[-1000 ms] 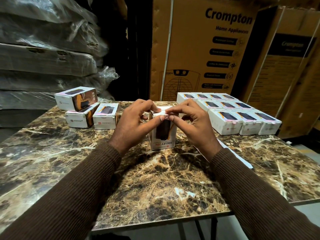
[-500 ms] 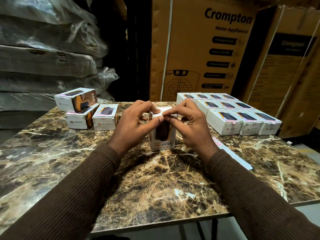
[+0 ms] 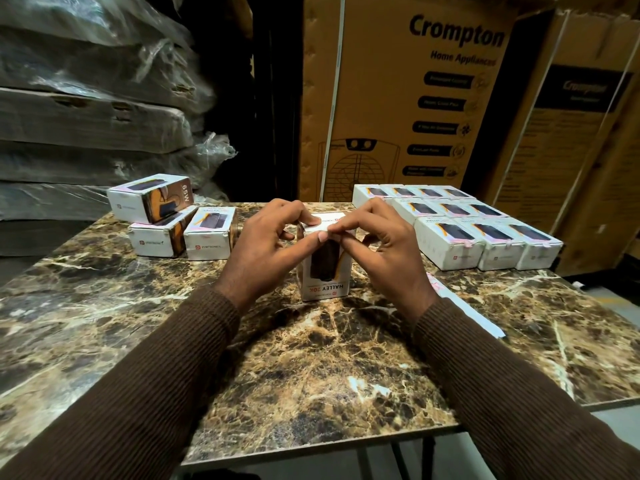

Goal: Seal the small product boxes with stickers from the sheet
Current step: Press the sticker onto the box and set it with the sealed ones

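Note:
A small white product box (image 3: 327, 271) marked "HALLEY 20K" stands upright in the middle of the marble table (image 3: 311, 368). My left hand (image 3: 266, 251) holds its upper left side, with a fingertip on its top and the thumb pressing at the front top edge. My right hand (image 3: 377, 251) holds the upper right side, thumb and forefinger meeting at that same edge, next to my left thumb. Whether a sticker lies under the fingertips is hidden. The sticker sheet (image 3: 464, 310), a long pale strip, lies on the table under my right wrist.
Three small boxes (image 3: 173, 223) sit at the back left, one stacked on another. Several more boxes (image 3: 460, 223) lie in rows at the back right. Large Crompton cartons (image 3: 415, 98) stand behind the table, and plastic-wrapped flat cartons (image 3: 86, 116) are piled at the left.
Both hands stay on the box top edge. The fingertips have shifted slightly along that edge; the box has not moved.

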A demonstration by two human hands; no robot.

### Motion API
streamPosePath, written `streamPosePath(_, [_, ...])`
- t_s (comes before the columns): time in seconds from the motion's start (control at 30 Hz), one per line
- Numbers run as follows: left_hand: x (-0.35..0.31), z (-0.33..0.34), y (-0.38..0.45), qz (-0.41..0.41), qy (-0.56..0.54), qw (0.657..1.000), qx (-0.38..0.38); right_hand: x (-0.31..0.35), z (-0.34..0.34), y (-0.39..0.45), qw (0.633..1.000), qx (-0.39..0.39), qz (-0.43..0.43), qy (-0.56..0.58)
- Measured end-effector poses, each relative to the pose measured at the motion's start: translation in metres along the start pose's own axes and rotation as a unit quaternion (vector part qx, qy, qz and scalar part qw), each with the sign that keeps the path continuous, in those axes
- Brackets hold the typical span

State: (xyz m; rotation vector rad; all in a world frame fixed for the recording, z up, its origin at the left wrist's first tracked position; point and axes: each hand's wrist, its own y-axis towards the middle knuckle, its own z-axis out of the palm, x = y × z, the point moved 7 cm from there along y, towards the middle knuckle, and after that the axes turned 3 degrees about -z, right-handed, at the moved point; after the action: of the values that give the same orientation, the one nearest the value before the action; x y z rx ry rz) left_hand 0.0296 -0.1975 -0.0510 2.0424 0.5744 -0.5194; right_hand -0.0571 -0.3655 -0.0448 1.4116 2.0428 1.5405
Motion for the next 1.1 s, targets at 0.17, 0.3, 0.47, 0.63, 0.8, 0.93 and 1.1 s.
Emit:
streamPosePath(0.17, [-0.0002,-0.0001,0.0005,-0.001,0.004,1.0,0.001,0.0003,0.0,-0.0002,0.999,0.002,-0.025,-0.022])
streamPosePath(0.3, [-0.0006,-0.0006,0.0003,0.0,-0.005,1.0,-0.003,0.0025,-0.0014,-0.0002,1.0,-0.002,-0.01,-0.012])
streamPosePath(0.47, [0.0,0.0001,0.0003,-0.006,-0.011,1.0,-0.002,0.0039,-0.0029,0.0007,0.999,-0.012,0.031,0.018])
streamPosePath(0.63, [0.0016,0.0006,0.0004,-0.006,-0.007,1.0,-0.003,0.0027,-0.0002,0.0027,1.0,-0.009,0.015,-0.012])
streamPosePath(0.8, [0.0053,0.0009,0.0,-0.004,-0.004,1.0,-0.016,0.0039,0.0026,0.004,1.0,-0.007,0.011,-0.015])
streamPosePath(0.93, [0.0038,0.0002,-0.0005,0.004,0.002,1.0,-0.022,0.0036,0.0008,0.002,1.0,-0.016,-0.004,-0.021])
streamPosePath(1.1, [0.0011,-0.0011,-0.0022,0.002,0.0,1.0,-0.025,0.0048,-0.0002,0.0002,1.0,-0.012,-0.018,-0.021])
